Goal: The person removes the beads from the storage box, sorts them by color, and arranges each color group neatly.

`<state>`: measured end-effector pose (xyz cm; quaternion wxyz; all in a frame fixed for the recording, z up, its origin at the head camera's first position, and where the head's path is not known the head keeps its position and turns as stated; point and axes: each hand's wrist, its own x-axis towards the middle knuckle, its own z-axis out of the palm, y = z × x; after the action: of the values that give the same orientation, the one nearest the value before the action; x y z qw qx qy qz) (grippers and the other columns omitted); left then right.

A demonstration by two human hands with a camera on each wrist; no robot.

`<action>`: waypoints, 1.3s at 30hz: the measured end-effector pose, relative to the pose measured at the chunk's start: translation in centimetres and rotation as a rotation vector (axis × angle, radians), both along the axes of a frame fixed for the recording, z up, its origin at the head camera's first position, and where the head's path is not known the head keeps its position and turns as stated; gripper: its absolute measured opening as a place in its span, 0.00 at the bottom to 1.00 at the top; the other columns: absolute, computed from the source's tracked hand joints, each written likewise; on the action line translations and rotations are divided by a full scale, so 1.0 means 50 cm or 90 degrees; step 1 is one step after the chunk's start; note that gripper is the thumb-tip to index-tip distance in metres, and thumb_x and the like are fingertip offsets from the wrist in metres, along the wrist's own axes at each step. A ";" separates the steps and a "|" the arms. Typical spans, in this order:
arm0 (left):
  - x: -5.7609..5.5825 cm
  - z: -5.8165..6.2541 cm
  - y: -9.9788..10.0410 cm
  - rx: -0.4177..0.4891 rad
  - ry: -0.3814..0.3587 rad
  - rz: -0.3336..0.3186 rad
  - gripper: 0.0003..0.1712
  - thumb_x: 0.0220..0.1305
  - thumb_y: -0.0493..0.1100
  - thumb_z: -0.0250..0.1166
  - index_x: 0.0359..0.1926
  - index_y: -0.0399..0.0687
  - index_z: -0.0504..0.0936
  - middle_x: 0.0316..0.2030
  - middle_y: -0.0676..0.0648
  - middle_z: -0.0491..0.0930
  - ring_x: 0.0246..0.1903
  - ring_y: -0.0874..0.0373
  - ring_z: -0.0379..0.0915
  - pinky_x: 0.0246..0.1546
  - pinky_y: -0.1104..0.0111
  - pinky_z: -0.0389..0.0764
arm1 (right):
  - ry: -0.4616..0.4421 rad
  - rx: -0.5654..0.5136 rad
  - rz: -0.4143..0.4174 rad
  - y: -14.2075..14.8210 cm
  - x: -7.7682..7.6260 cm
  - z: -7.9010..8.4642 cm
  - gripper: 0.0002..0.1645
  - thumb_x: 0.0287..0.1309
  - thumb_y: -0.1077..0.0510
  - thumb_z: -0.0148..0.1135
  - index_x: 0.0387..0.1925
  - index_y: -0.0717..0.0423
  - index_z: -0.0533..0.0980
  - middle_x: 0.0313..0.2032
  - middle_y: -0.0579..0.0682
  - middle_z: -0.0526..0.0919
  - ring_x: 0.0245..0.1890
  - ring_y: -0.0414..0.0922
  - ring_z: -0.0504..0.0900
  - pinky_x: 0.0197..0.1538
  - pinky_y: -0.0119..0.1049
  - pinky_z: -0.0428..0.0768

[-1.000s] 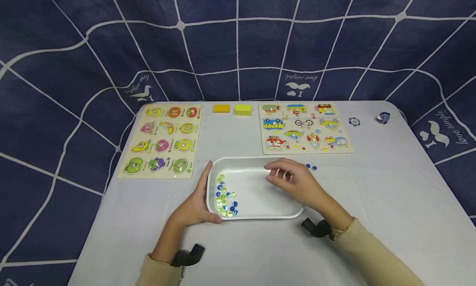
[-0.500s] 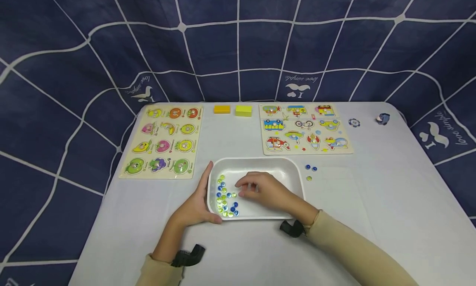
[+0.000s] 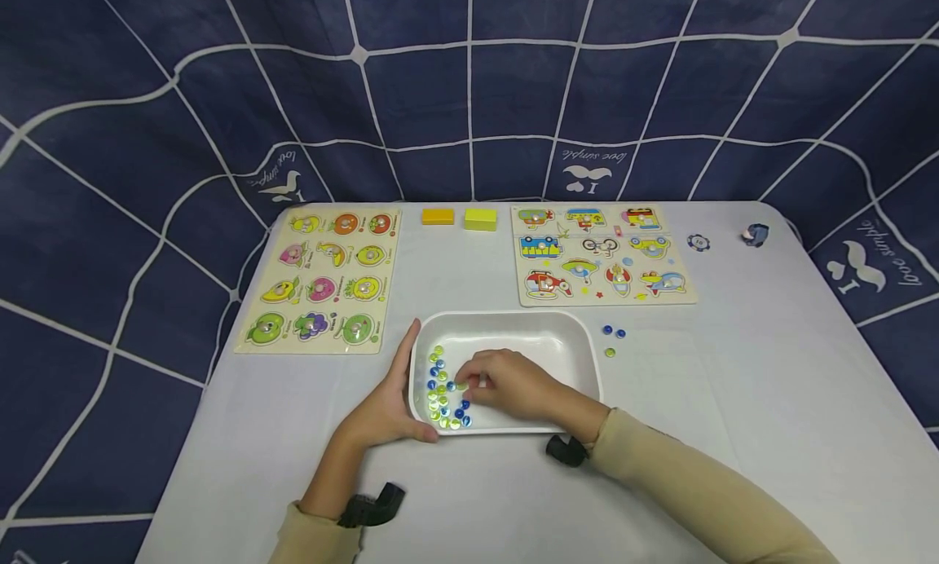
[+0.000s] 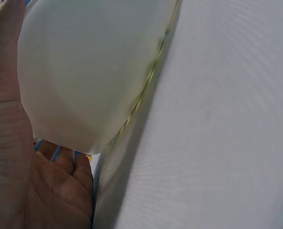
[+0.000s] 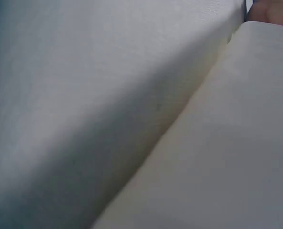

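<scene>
While the left grip (image 3: pixel 389 405), its thumb and fingers straight, braces the near-left corner of the white tray (image 3: pixel 543 344), the right grip (image 3: pixel 513 385) hangs inside with curled fingers at the beads (image 3: pixel 441 390). That brace probably keeps the tray from sliding under the right grip's work; whether the right fingertips have closed on the yellow-green bead (image 3: pixel 461 385) beside them, I cannot tell. Most beads lie clustered between the two grips at the tray's left end, likely so its wall contains them within easy reach of the right grip. Three loose beads (image 3: pixel 610 352) sit outside on the bench (image 3: pixel 506 507), right of the right grip and a little farther out. Open side up, the tray has its long axis running side to side, from the left grip past the right grip; the round beads point no particular way.
</scene>
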<state>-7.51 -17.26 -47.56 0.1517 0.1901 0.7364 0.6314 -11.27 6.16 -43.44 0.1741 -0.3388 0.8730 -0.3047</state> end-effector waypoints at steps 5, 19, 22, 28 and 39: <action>0.000 0.000 0.000 -0.007 0.000 0.002 0.84 0.28 0.60 0.81 0.73 0.64 0.25 0.75 0.48 0.38 0.71 0.47 0.46 0.61 0.79 0.63 | 0.023 0.017 -0.002 -0.005 -0.002 -0.004 0.12 0.55 0.53 0.66 0.43 0.42 0.81 0.29 0.33 0.76 0.27 0.34 0.71 0.36 0.27 0.72; 0.001 0.003 0.001 -0.015 -0.003 0.002 0.83 0.29 0.59 0.81 0.73 0.64 0.25 0.75 0.47 0.39 0.71 0.47 0.47 0.61 0.80 0.63 | 0.033 0.055 -0.011 -0.008 0.002 -0.008 0.10 0.56 0.51 0.66 0.41 0.44 0.82 0.28 0.34 0.74 0.28 0.34 0.71 0.35 0.26 0.71; 0.001 0.003 0.001 -0.014 -0.001 0.002 0.83 0.29 0.59 0.81 0.73 0.64 0.26 0.75 0.48 0.39 0.72 0.47 0.46 0.62 0.80 0.62 | 0.035 0.048 -0.014 -0.003 0.005 -0.003 0.10 0.56 0.51 0.65 0.41 0.43 0.81 0.29 0.33 0.75 0.29 0.34 0.72 0.36 0.26 0.72; 0.002 0.004 0.001 -0.010 -0.005 0.005 0.83 0.29 0.58 0.82 0.73 0.66 0.26 0.75 0.48 0.38 0.72 0.48 0.45 0.62 0.80 0.60 | 0.048 -0.022 -0.049 0.022 0.020 0.028 0.12 0.57 0.48 0.64 0.44 0.41 0.80 0.29 0.30 0.75 0.31 0.32 0.73 0.36 0.25 0.74; 0.001 0.003 0.002 0.006 -0.023 0.013 0.84 0.28 0.53 0.83 0.73 0.68 0.27 0.75 0.49 0.37 0.73 0.50 0.45 0.61 0.77 0.65 | 0.138 -0.186 -0.147 0.136 0.026 0.118 0.10 0.55 0.50 0.66 0.40 0.39 0.80 0.29 0.33 0.75 0.31 0.32 0.72 0.32 0.26 0.74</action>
<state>-7.45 -17.16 -47.43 0.1578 0.1715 0.7323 0.6399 -9.99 12.97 -37.55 -0.0079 -0.2891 0.8660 -0.4080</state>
